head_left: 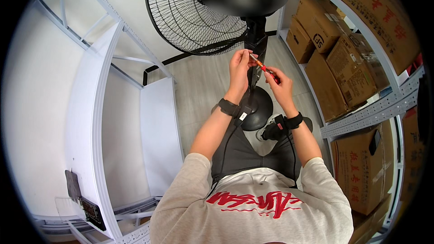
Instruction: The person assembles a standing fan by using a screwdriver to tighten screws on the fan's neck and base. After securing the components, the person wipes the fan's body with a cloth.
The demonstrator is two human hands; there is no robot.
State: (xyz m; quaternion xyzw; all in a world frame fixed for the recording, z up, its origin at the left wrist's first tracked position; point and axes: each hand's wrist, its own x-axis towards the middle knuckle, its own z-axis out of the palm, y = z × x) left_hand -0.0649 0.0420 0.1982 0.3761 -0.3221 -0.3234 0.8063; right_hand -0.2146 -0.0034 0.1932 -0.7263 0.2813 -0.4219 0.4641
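Note:
My right hand is closed around the dark end of a screwdriver with a red and orange handle. Its metal shaft points up and left, to the fingertips of my left hand. Those fingertips are pinched together at the shaft's tip; whatever lies between them is too small to make out. Just beyond both hands stands a black pedestal fan, its pole running down to a round base on the floor between my legs. The hands partly cover the pole.
The fan's wire grille rises ahead, slightly left. White metal shelving stands at the left, with a dark circuit board-like panel on it. Cardboard boxes fill the right-hand shelves; a dark phone-like object rests against one. Cables run from my wrist straps.

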